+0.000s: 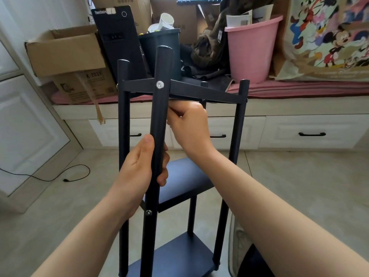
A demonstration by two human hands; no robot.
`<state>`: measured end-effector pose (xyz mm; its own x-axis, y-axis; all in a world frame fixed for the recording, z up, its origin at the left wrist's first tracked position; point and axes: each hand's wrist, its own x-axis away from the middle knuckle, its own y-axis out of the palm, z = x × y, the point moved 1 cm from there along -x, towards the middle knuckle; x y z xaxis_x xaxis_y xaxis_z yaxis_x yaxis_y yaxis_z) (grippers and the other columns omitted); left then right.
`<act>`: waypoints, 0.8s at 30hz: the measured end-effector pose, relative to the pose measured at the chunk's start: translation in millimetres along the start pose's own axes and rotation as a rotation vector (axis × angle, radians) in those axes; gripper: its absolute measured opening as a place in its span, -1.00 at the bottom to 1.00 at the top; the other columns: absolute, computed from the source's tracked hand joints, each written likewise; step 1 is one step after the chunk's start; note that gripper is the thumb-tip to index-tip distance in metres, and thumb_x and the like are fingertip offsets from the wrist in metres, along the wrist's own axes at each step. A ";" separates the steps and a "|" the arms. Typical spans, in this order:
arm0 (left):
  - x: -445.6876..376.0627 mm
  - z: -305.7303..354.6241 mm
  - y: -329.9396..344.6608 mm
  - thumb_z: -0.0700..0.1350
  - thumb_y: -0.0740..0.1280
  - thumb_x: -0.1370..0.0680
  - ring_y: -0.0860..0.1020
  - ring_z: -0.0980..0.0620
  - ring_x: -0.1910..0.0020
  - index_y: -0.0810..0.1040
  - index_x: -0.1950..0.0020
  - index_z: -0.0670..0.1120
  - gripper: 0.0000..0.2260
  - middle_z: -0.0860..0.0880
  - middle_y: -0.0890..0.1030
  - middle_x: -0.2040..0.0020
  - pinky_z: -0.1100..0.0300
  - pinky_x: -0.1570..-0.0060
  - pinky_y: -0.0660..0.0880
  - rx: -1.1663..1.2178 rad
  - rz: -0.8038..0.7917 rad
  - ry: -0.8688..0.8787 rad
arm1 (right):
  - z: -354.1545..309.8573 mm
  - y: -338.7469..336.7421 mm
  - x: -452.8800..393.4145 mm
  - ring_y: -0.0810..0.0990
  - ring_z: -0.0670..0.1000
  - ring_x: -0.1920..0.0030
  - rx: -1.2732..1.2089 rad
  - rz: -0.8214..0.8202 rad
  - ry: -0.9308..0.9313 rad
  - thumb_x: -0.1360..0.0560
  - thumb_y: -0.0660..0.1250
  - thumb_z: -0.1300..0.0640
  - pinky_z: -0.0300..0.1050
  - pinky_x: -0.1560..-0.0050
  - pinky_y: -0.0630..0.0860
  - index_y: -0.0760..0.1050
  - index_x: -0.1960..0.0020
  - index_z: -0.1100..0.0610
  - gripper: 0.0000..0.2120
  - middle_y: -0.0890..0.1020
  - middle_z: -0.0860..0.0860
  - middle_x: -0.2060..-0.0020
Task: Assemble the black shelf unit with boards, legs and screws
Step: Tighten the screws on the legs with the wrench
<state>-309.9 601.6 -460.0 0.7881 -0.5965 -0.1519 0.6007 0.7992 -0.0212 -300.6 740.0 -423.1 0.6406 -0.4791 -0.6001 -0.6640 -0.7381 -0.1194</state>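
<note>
The black shelf unit stands upright right in front of me, with a top board (199, 91), a middle board (185, 176) and a bottom board (175, 256) between black round legs. My left hand (139, 174) grips the nearest leg (159, 116) about halfway up. A silver screw (160, 84) sits in that leg at the top board; another screw (148, 212) sits lower down. My right hand (189, 124) is curled just under the top board, behind the near leg; whether it holds anything is hidden.
Behind the unit runs a low white drawer bench (299, 128) with a pink cushion, cardboard boxes (65, 52), a black computer tower (117, 37), a dark bin and a pink bucket (251, 52). A black cable (65, 176) lies on the tiled floor at left.
</note>
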 end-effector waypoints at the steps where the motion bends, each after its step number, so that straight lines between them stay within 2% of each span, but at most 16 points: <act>1: 0.2 0.2 0.1 0.33 0.08 -0.56 0.38 0.02 0.48 0.54 0.15 0.01 -0.54 -0.07 0.42 0.30 0.21 0.44 0.40 -0.001 0.001 -0.002 | 0.7 1.1 -0.1 0.51 -0.12 0.38 0.004 0.012 -0.008 -0.55 0.36 0.27 -0.11 0.25 0.51 0.62 0.26 0.16 -0.78 0.56 -0.15 0.44; 4: 0.5 1.3 -1.5 0.33 0.08 -0.55 0.37 0.01 0.48 0.54 0.15 0.01 -0.54 -0.06 0.43 0.32 0.21 0.44 0.41 0.003 -0.007 -0.014 | 4.7 5.7 -1.1 0.54 0.08 0.34 -0.007 0.043 -0.025 -0.55 0.36 0.25 0.09 0.18 0.54 0.63 0.23 0.26 -0.80 0.62 0.06 0.41; 7: 0.6 2.5 -3.6 0.32 0.07 -0.56 0.37 0.01 0.48 0.54 0.12 -0.01 -0.54 -0.05 0.43 0.32 0.22 0.43 0.42 -0.002 -0.030 -0.022 | 7.4 11.7 -1.1 0.51 0.30 0.29 -0.030 0.097 -0.037 -0.56 0.35 0.24 0.14 0.22 0.49 0.61 0.20 0.35 -0.77 0.59 0.25 0.39; 11: 0.7 3.5 -3.8 0.38 0.10 -0.55 0.36 0.01 0.48 0.53 0.08 -0.06 -0.48 -0.07 0.42 0.31 0.22 0.44 0.42 -0.002 -0.029 -0.024 | 8.3 20.1 -1.2 0.49 0.29 0.32 -0.034 0.163 -0.031 -0.56 0.35 0.25 0.07 0.27 0.45 0.63 0.21 0.31 -0.79 0.58 0.21 0.43; 16: -2.5 5.4 -5.9 0.35 0.09 -0.51 0.36 0.04 0.48 0.49 0.03 -0.12 -0.46 -0.04 0.43 0.32 0.23 0.44 0.39 -0.024 -0.004 -0.014 | 7.2 21.9 -2.2 0.52 0.33 0.27 -0.049 0.132 -0.010 -0.59 0.30 0.24 0.17 0.19 0.50 0.59 0.18 0.37 -0.75 0.60 0.26 0.37; 18: -3.9 5.5 -7.5 0.35 0.09 -0.51 0.36 0.04 0.49 0.47 0.05 -0.13 -0.46 -0.03 0.43 0.33 0.24 0.45 0.38 -0.032 0.006 -0.007 | 7.1 19.0 -0.2 0.50 0.25 0.32 -0.030 0.075 -0.007 -0.59 0.27 0.27 0.14 0.22 0.48 0.57 0.19 0.35 -0.77 0.59 0.22 0.39; 21: -5.5 4.5 -10.2 0.34 0.08 -0.53 0.35 0.05 0.50 0.45 0.07 -0.14 -0.47 -0.04 0.43 0.34 0.24 0.47 0.37 -0.031 0.021 -0.007 | 9.4 11.6 3.0 0.33 -0.08 0.45 -0.004 -0.001 0.039 -0.58 0.27 0.29 -0.23 0.35 0.30 0.47 0.34 0.09 -0.67 0.41 -0.06 0.52; 22: -6.1 4.1 -11.3 0.34 0.08 -0.53 0.34 0.05 0.50 0.44 0.07 -0.14 -0.47 -0.05 0.43 0.35 0.24 0.47 0.36 -0.027 0.025 -0.010 | 10.5 8.8 4.1 0.32 -0.11 0.47 -0.011 -0.023 0.071 -0.59 0.26 0.28 -0.29 0.38 0.26 0.50 0.31 0.07 -0.68 0.37 -0.12 0.54; 24: -6.8 3.6 -14.1 0.35 0.09 -0.52 0.34 0.05 0.51 0.44 0.07 -0.13 -0.47 -0.05 0.43 0.35 0.24 0.48 0.35 -0.008 0.032 -0.016 | 10.1 2.6 6.3 0.33 -0.15 0.50 -0.021 -0.051 0.109 -0.60 0.26 0.27 -0.35 0.43 0.25 0.60 0.16 0.18 -0.79 0.38 -0.16 0.57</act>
<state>-323.3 594.1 -455.1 0.8089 -0.5718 -0.1367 0.5743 0.8183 -0.0245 -302.3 739.9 -435.2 0.7124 -0.4886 -0.5037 -0.6220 -0.7720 -0.1308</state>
